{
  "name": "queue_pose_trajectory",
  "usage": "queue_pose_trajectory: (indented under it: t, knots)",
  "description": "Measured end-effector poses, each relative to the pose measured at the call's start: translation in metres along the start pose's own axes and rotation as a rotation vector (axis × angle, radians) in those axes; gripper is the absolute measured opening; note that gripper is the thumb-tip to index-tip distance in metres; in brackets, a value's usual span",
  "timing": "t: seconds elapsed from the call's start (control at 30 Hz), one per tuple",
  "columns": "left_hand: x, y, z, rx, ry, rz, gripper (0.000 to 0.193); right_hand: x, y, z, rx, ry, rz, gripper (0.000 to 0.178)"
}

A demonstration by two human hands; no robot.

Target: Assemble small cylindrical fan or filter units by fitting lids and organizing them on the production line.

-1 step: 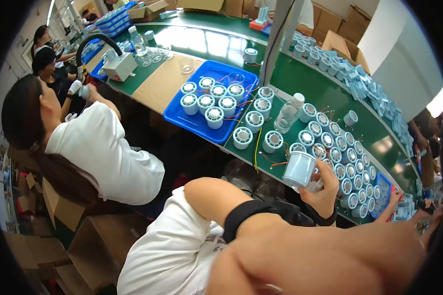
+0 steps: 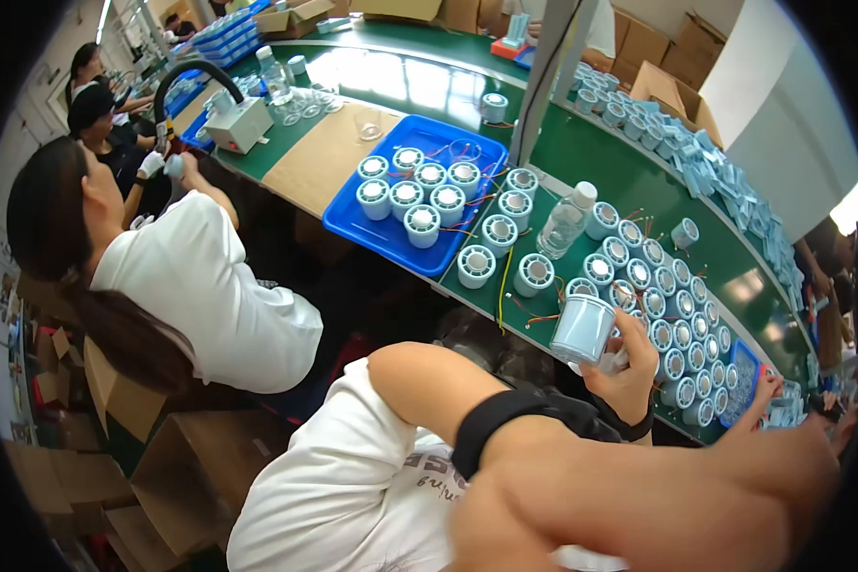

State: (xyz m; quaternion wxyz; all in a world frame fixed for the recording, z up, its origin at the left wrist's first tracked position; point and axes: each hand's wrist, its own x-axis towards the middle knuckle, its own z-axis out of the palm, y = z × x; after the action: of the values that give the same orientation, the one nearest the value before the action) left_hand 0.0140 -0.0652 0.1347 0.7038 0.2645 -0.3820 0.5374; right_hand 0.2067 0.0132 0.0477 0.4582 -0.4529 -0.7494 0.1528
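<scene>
My right hand grips a light-blue cylindrical housing from its right side, tilted and above the table's near edge. Something pale and translucent shows between palm and housing; I cannot make out what. Very close to the camera, my left hand looms large and blurred across the lower right, past a black wristband. Its fingertips are hidden. Behind the held piece stand several similar light-blue cylinders with silver discs on top, and thin wires among them. A clear bottle with a white cap is upright beside them.
To the left, a blue tray bears several cylinders. Farther off lie cardboard, clear cups and a white box device. A grey post rises from the green table. A co-worker in white sits at my left.
The whole view has shifted slightly, so table things appear a little farther right. My blurred left hand has shifted slightly right and down. My right hand keeps hold of the housing.
</scene>
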Motion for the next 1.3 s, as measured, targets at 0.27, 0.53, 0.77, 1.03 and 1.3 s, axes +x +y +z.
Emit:
queue_pose_trajectory:
  t: [0.27, 0.53, 0.77, 1.03, 1.3]
  knots:
    - [0.037, -0.034, -0.019, -0.032, -0.442, -0.743, 0.069, -0.005, 0.006, 0.006, -0.039, -0.003, 0.017, 0.067]
    - [0.037, -0.048, 0.008, -0.178, -0.212, -0.796, 0.047, 0.002, 0.015, -0.005, -0.133, 0.082, 0.08, 0.066]
    - [0.0, 0.029, -0.082, 1.118, 0.089, -0.624, 0.027, 0.021, 0.005, -0.027, -0.167, 0.083, 0.049, 0.068]
    - [-0.029, 0.029, -0.124, 0.962, 0.617, -0.497, 0.076, 0.034, -0.003, -0.014, -0.202, -0.063, -0.187, 0.069]
    - [-0.037, 0.047, -0.143, 0.621, 0.726, -0.582, 0.071, 0.074, -0.052, -0.074, -0.303, 0.152, -0.062, 0.075]
